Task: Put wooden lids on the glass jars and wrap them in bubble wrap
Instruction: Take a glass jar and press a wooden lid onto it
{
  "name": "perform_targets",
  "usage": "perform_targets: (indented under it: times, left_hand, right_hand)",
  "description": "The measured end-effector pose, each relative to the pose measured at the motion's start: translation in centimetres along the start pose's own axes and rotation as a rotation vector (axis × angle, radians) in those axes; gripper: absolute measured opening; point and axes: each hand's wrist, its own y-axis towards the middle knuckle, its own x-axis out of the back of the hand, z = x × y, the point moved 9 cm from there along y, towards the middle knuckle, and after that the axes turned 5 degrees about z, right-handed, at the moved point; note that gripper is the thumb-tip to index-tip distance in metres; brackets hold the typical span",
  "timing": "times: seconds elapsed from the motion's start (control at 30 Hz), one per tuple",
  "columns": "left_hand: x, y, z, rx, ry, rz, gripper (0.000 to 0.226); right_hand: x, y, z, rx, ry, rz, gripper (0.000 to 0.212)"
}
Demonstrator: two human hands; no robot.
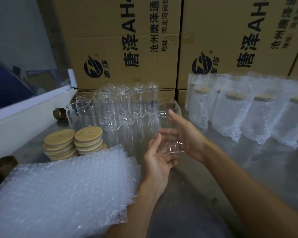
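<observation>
A clear glass jar (169,117) without a lid is held above the table's middle, tilted with its open mouth away from me. My right hand (187,134) grips its side, fingers curled round the glass. My left hand (156,160) cups the jar's base from below, palm up, thumb against the glass. Two stacks of round wooden lids (74,143) stand to the left. A pile of bubble wrap sheets (62,191) lies at the near left. Several bare glass jars (120,105) stand at the back.
Several jars with lids, wrapped in bubble wrap (248,112), stand in a row at the right. Large cardboard boxes (127,40) wall off the back. Brown tape cores (59,113) lie at the left, near a white ledge (24,110). The grey table (230,169) shows bare surface at the near right.
</observation>
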Motion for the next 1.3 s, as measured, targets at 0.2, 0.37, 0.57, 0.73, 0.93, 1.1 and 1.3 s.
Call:
perform_targets:
  times: [0.2, 0.37, 0.57, 0.73, 0.93, 1.1, 1.3]
  left_hand:
    - [0.5, 0.2, 0.3, -0.02, 0.077, -0.11, 0.057]
    - [0.5, 0.2, -0.1, -0.077, 0.146, -0.095, 0.06]
    - [0.1, 0.3, 0.9, 0.037, 0.111, -0.047, 0.075]
    - [0.4, 0.4, 1.0, 0.025, 0.159, -0.11, 0.079]
    - [0.5, 0.5, 0.3, -0.092, 0.22, -0.093, 0.059]
    - [0.3, 0.4, 0.9, 0.0, 0.231, -0.085, 0.071]
    - [0.3, 0.7, 1.2, -0.008, 0.318, -0.113, 0.079]
  right_hand:
    - [1.9, 0.1, 0.3, 0.097, -0.031, -0.266, 0.065]
    - [1.6, -0.6, 2.1, 0.294, -0.14, -0.297, 0.083]
    - [1.9, 0.2, 1.6, 0.196, 0.095, -0.19, 0.06]
    - [2.1, 0.3, 1.2, 0.14, 0.134, -0.235, 0.036]
    - [3.6, -0.7, 2.3, 0.28, -0.049, -0.443, 0.062]
    - [2.1, -0.1, 0.9, 0.089, 0.12, -0.221, 0.054]
    - [1.3, -0.3, 0.1, -0.002, 0.226, -0.14, 0.066]
